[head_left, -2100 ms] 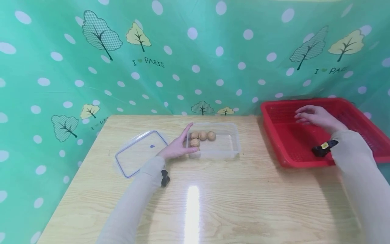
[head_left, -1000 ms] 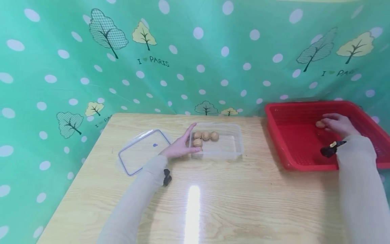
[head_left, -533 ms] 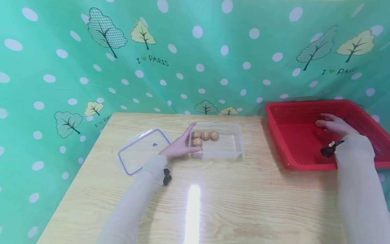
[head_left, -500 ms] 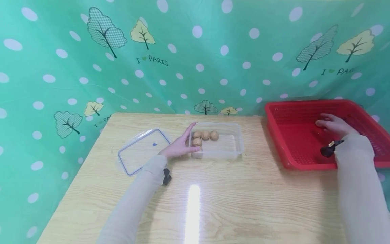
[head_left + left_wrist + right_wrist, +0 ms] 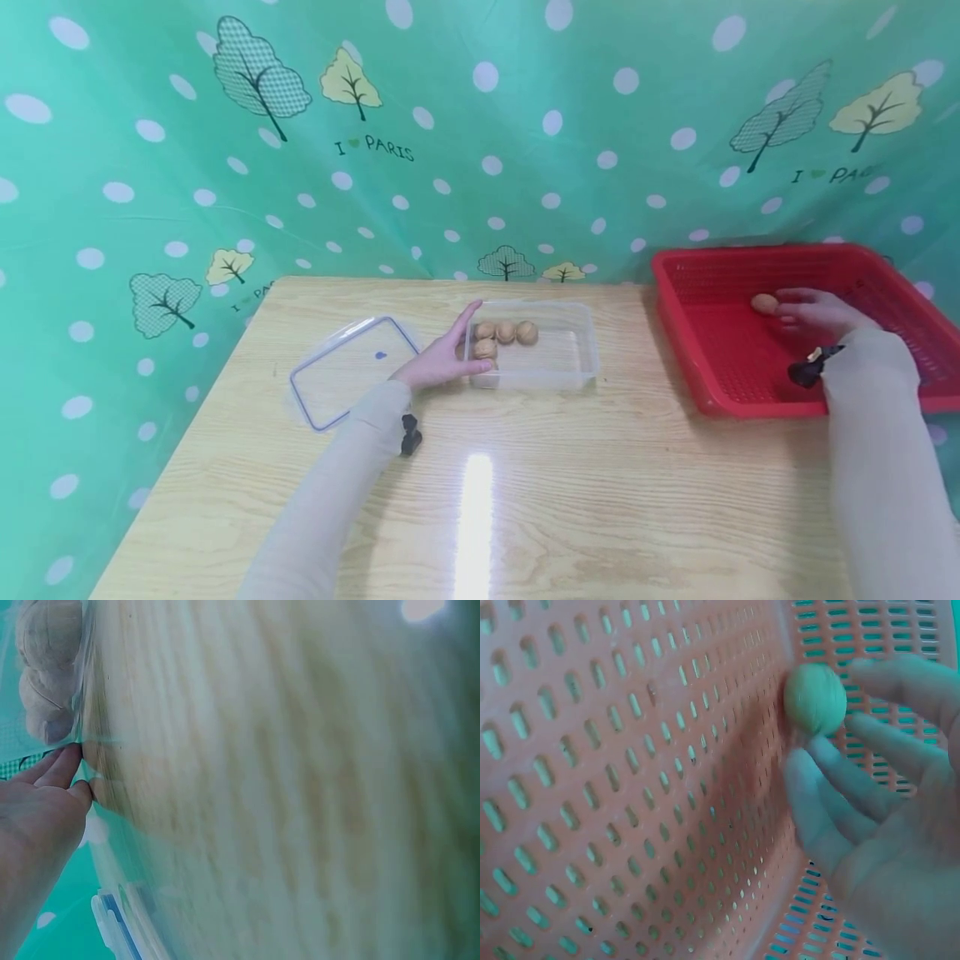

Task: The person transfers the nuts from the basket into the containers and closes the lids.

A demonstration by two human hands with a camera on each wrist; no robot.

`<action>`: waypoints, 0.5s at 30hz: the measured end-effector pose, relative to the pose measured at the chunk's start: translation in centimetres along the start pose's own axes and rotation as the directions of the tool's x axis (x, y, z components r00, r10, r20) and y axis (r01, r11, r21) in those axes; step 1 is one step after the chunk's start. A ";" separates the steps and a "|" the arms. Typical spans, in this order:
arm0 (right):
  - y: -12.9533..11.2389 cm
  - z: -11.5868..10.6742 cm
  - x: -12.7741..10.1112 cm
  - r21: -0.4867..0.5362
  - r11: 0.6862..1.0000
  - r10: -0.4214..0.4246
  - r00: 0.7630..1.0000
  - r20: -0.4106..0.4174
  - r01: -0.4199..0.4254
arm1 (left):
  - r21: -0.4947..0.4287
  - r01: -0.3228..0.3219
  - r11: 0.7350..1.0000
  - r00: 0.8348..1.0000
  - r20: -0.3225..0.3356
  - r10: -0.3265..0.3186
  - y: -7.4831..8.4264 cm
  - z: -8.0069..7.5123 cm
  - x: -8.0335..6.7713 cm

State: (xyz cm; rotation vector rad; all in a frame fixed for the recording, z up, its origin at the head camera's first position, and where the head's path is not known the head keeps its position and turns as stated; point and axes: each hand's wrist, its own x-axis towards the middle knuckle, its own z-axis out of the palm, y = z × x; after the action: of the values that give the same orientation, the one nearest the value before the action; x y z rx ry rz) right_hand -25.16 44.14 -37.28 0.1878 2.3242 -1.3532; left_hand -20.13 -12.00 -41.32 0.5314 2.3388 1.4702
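My left hand [image 5: 438, 360] holds the left end of a clear plastic food container [image 5: 558, 379], thumb over the front side and a finger reaching the back corner. Several walnuts [image 5: 527, 332] sit inside it, bunched at the left end and along the back. Over in the red plastic basket [image 5: 697, 379], my right hand [image 5: 817, 310] has loosely bent, spread fingers. One walnut [image 5: 764, 304] is just left of those fingertips. In the right wrist view this walnut [image 5: 815, 699] shows beyond the fingertips, against the slotted basket.
A clear lid with a blue seal [image 5: 318, 392] lies left of the container on the wooden table [image 5: 570, 492]. Behind the table hangs a green dotted cloth [image 5: 517, 158]. A black wrist camera [image 5: 810, 367] sits on the right wrist, above the basket's near side.
My right hand has gone into the basket and reached a walnut, which was partly hidden by the fingers. That walnut now shows farther left, at the fingertips. The left hand stays at the container.
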 end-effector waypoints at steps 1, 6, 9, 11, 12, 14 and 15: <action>0.1 -0.1 0.2 -0.016 1.000 -0.007 1.000 0.010 0.007 | -0.001 0.000 1.000 1.000 0.000 0.000 0.0 0.0 0.0; 1.2 -1.1 2.4 -0.171 0.981 -0.077 0.994 0.074 0.089 | 0.005 0.009 1.000 1.000 0.007 -0.009 0.0 0.0 0.1; 1.4 -1.1 3.3 -0.183 0.978 -0.078 0.991 0.107 0.097 | 0.007 0.007 1.000 1.000 0.005 -0.007 -0.8 0.0 0.5; 1.3 -0.9 3.7 -0.186 0.977 -0.082 0.989 0.119 0.104 | 0.010 0.004 1.000 1.000 -0.001 -0.004 -1.7 0.1 0.9; 1.2 -0.7 3.8 -0.199 0.974 -0.084 0.989 0.124 0.108 | 0.013 0.002 1.000 1.000 -0.005 -0.002 -2.3 0.1 1.1; 0.9 -0.3 3.9 -0.240 0.962 -0.098 0.986 0.135 0.128 | 0.016 0.001 1.000 1.000 -0.011 -0.001 -3.3 0.2 1.5; 0.7 0.0 3.9 -0.249 0.959 -0.101 0.985 0.140 0.133 | 0.019 0.002 1.000 1.000 -0.014 -0.002 -3.6 0.2 1.6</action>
State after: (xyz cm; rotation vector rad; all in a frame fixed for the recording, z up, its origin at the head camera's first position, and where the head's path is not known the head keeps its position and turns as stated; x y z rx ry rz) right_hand -28.45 44.14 -39.52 -0.1149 2.4056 -1.0663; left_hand -21.92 -12.47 -44.77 0.5253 2.3658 1.4567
